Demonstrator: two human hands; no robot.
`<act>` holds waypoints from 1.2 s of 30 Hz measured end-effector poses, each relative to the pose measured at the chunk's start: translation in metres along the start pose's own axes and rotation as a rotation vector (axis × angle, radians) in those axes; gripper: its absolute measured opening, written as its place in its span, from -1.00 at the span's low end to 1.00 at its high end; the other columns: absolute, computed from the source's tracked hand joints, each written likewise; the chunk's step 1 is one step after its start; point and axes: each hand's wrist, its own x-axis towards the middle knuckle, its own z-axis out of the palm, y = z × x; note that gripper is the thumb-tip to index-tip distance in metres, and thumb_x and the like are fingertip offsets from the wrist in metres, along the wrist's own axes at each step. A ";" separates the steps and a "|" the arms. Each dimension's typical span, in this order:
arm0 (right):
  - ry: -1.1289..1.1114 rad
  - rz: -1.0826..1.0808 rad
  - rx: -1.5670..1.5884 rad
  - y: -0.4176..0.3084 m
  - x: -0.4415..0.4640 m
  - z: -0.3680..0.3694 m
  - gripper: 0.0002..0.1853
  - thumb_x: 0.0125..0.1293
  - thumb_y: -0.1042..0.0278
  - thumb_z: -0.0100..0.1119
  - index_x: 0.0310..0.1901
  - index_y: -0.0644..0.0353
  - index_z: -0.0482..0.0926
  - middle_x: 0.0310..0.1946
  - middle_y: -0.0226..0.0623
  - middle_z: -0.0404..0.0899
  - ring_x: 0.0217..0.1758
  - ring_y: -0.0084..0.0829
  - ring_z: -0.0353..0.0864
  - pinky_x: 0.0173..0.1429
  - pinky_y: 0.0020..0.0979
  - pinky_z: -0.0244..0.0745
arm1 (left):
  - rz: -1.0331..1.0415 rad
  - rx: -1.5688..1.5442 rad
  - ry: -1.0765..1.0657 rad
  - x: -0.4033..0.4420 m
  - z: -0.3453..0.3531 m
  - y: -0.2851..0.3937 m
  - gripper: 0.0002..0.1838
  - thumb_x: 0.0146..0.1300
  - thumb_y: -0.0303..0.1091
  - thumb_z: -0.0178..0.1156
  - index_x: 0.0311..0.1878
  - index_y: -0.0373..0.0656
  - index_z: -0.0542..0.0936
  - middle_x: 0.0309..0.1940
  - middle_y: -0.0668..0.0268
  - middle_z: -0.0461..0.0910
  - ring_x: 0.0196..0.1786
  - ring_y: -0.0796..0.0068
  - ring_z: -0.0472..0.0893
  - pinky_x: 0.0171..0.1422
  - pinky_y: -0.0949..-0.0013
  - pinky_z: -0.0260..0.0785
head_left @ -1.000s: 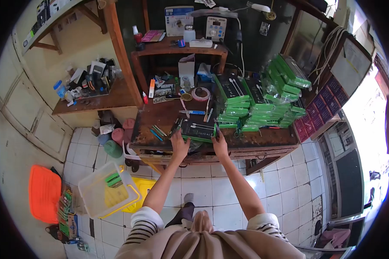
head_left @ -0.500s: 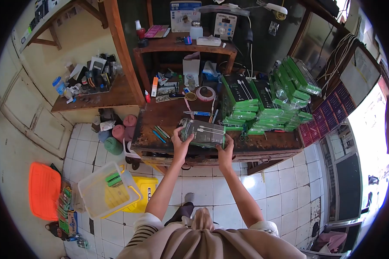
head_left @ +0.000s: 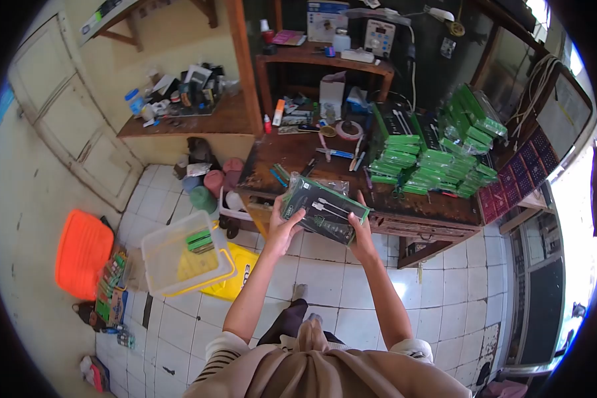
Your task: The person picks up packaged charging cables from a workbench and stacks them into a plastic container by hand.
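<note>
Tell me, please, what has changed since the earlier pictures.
The box has moved from over the desk back toward the camera; the left hand and right hand still hold it. The view has swung left. The stacked boxes and clear tub stayed put.

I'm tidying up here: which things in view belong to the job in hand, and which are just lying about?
Likely the job:
flat black-and-green box, held
stacked green-sided boxes in clear plastic

Seemingly lying about:
blue plastic jar
small orange-and-white carton
orange plastic lid or tub
</note>
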 end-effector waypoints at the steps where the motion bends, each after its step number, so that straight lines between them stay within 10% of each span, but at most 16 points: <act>1: -0.108 0.065 0.067 -0.002 -0.004 0.010 -0.20 0.18 0.35 0.17 0.36 0.11 -0.11 0.17 -0.20 0.25 0.18 -0.37 0.30 0.20 -0.41 0.27 | -0.009 -0.023 0.000 -0.009 -0.005 0.005 -0.50 0.09 -0.44 0.25 0.07 -0.07 0.26 -0.07 0.36 0.42 -0.08 0.51 0.51 -0.13 0.42 0.49; 5: -0.039 0.126 -0.086 0.020 -0.011 0.034 -0.40 0.14 0.32 0.24 0.18 0.32 0.25 -0.01 -0.26 0.43 0.01 -0.47 0.43 0.09 -0.44 0.36 | -0.106 0.085 0.047 -0.035 -0.047 0.023 -0.51 0.14 -0.43 0.20 0.12 -0.17 0.26 -0.02 0.25 0.44 -0.10 0.40 0.56 -0.10 0.22 0.53; 10: -0.029 0.115 -0.196 0.046 -0.012 0.066 -0.61 0.10 0.32 0.28 -0.08 0.31 0.44 -0.22 -0.34 0.53 -0.19 -0.55 0.49 -0.06 -0.50 0.40 | 0.077 0.491 0.130 -0.068 -0.069 0.061 -0.25 0.10 -0.32 0.26 0.29 -0.26 0.09 0.17 0.19 0.27 0.23 0.44 0.26 0.34 0.42 -0.01; 21: -0.235 -0.040 -0.771 0.168 -0.021 0.179 -0.54 0.09 0.25 0.30 -0.08 0.38 0.39 -0.38 -0.29 0.57 -0.29 -0.51 0.52 -0.16 -0.49 0.42 | 0.124 0.552 0.235 -0.123 -0.216 0.132 -0.32 -0.01 -0.29 0.36 0.15 -0.34 0.30 -0.05 0.21 0.46 0.02 0.50 0.41 0.14 0.45 0.23; 23: -0.273 0.089 -0.754 0.191 -0.021 0.205 -0.35 0.00 0.24 0.38 0.05 0.37 0.28 -0.19 -0.15 0.51 -0.12 -0.43 0.48 -0.05 -0.44 0.40 | 0.160 0.533 0.267 -0.131 -0.259 0.135 -0.29 0.00 -0.30 0.36 0.17 -0.36 0.26 -0.07 0.19 0.46 0.01 0.50 0.42 0.14 0.46 0.23; 25: -0.279 -0.407 -0.881 0.211 -0.018 0.233 -0.14 -0.12 0.23 0.44 0.19 0.29 0.14 0.06 -0.01 0.31 0.11 -0.26 0.33 0.15 -0.32 0.27 | 0.134 0.709 0.354 -0.141 -0.293 0.144 -0.31 0.00 -0.31 0.35 0.15 -0.34 0.26 -0.09 0.18 0.46 -0.01 0.49 0.42 0.12 0.46 0.23; 29: -0.637 -0.408 -1.180 0.205 -0.001 0.287 0.02 -0.17 0.26 0.45 0.30 0.19 -0.02 0.24 -0.03 0.06 0.32 -0.13 0.06 0.37 -0.27 0.01 | 0.042 0.637 0.288 -0.151 -0.329 0.172 -0.34 -0.02 -0.27 0.36 0.11 -0.30 0.28 -0.10 0.18 0.45 -0.01 0.45 0.41 0.11 0.44 0.23; 31: -1.030 -0.165 -1.296 0.212 0.005 0.309 0.04 -0.17 0.23 0.44 0.31 0.20 -0.05 0.27 -0.02 0.03 0.34 -0.08 0.00 0.38 -0.24 -0.02 | 0.039 0.693 0.263 -0.150 -0.345 0.169 -0.39 -0.01 -0.26 0.35 0.06 -0.26 0.30 -0.11 0.20 0.45 -0.02 0.43 0.41 0.10 0.42 0.22; 36: -1.157 0.251 -1.183 0.261 0.019 0.304 -0.23 -0.05 0.30 0.31 0.23 0.15 0.18 -0.03 -0.07 0.45 0.11 -0.16 0.39 0.20 -0.28 0.28 | 0.054 0.612 0.207 -0.149 -0.376 0.145 -0.41 0.01 -0.28 0.32 0.07 -0.26 0.30 -0.08 0.17 0.45 0.02 0.41 0.40 0.13 0.40 0.21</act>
